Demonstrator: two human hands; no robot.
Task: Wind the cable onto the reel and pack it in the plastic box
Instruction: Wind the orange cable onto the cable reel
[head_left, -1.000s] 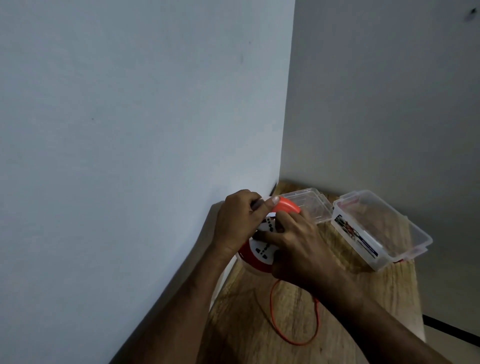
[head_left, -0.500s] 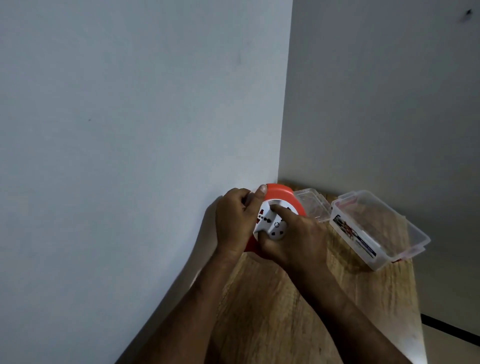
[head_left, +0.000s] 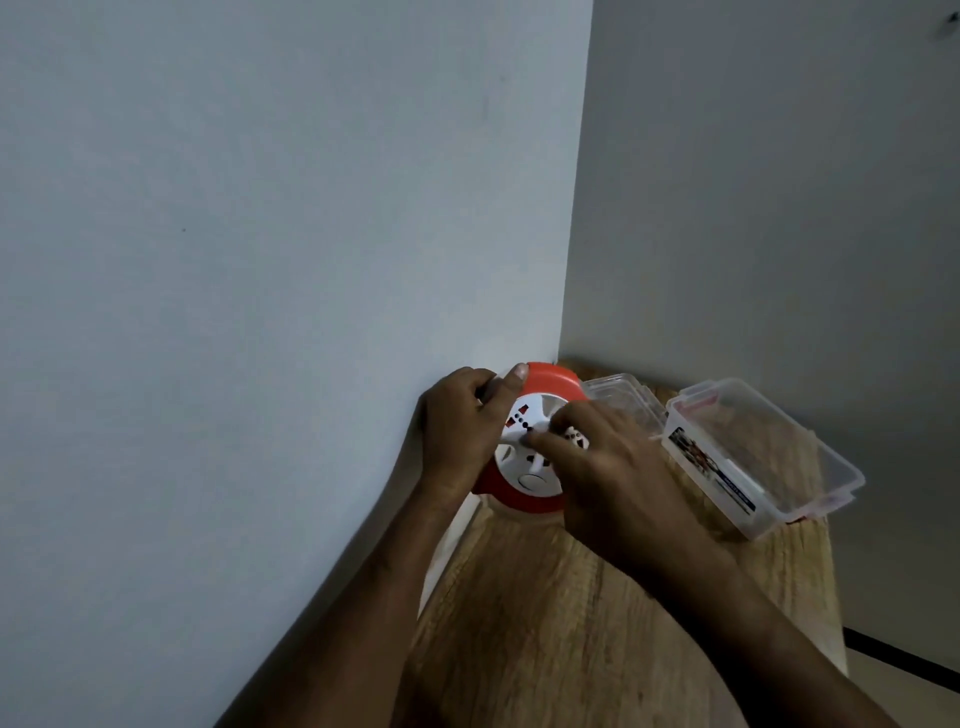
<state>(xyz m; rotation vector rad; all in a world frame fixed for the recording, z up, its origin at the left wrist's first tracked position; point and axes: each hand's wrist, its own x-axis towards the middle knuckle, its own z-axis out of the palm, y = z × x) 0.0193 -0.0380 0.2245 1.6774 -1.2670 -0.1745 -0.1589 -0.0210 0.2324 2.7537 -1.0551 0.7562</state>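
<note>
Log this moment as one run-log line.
left hand: grips reel rim | right hand: on reel face | loose cable: none seen | box: open, empty | lid: beside box

It looked like a plain room in a home, though the frame gave little to go on. Two bare painted walls (head_left: 260, 208) met in a corner, and a narrow wood-grain table (head_left: 571, 623) was pushed into it. A clear plastic box (head_left: 769, 467) with a printed label stood on the table, and a dark strip ran along the floor edge at the right.
</note>
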